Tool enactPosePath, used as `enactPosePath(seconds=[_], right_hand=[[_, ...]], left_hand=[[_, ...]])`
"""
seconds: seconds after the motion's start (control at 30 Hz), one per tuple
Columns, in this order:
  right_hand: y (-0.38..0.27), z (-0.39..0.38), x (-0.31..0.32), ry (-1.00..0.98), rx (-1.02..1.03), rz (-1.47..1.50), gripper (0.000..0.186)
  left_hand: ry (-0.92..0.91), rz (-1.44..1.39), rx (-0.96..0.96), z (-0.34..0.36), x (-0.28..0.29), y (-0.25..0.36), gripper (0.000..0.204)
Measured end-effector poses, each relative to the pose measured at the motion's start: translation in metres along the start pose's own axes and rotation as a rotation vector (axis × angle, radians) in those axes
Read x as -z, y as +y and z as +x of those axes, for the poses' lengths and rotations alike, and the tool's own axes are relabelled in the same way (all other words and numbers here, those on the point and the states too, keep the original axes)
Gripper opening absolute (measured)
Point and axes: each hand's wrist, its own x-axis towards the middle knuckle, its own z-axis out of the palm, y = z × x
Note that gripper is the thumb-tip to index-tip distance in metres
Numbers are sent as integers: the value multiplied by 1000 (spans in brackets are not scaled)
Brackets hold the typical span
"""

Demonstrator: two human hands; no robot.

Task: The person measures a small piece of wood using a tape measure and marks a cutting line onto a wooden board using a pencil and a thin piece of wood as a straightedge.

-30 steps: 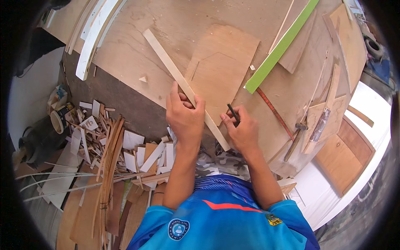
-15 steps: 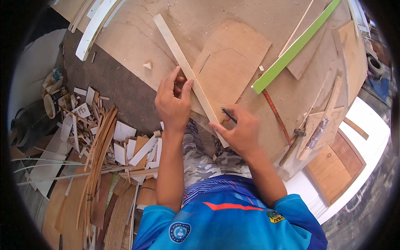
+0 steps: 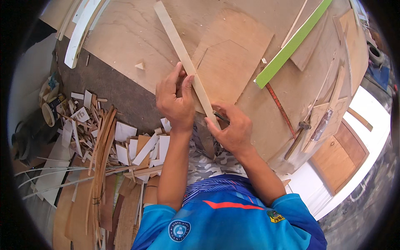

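A long pale wooden strip (image 3: pixel 175 37) runs slantwise from the far side of the work surface down toward my lap. My left hand (image 3: pixel 177 102) grips it near its middle, thumb on one side and fingers on the other. Farther down, my right hand (image 3: pixel 233 127) pinches a short dark pencil (image 3: pixel 221 117), its tip against or very close to the strip's edge. The right thumb also lies along the strip's lower end. Beyond both hands, a plywood piece (image 3: pixel 229 58) with a drawn angular line lies flat, partly under the strip.
A green-faced strip (image 3: pixel 291 46) and a rusty red ruler-like strip (image 3: pixel 281 108) lie to the right. A hammer (image 3: pixel 303 126) rests near the right edge beside wood pieces. Wood offcuts (image 3: pixel 125 131) and bundled thin strips (image 3: pixel 102 166) fill the left floor.
My right hand has moved slightly left and brought the pencil tip to the strip's edge. The strip appears shifted a little farther away, still in my left hand. The whole view has tilted slightly.
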Motion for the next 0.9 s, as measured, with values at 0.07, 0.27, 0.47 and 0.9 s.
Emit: enactPosePath(seconds=[0.07, 0.27, 0.47, 0.9], right_hand=[[-3, 2, -2, 15, 22, 19, 47], [-7, 5, -6, 25, 52, 1, 50], [-8, 5, -10, 77, 73, 19, 51], [-5, 1, -16, 106, 75, -9, 51]], left_hand=[[41, 43, -74, -1, -4, -3, 34], [65, 2, -49, -1, -9, -4, 32], [59, 44, -136, -3, -8, -10, 34], [21, 82, -164, -5, -5, -11, 33]])
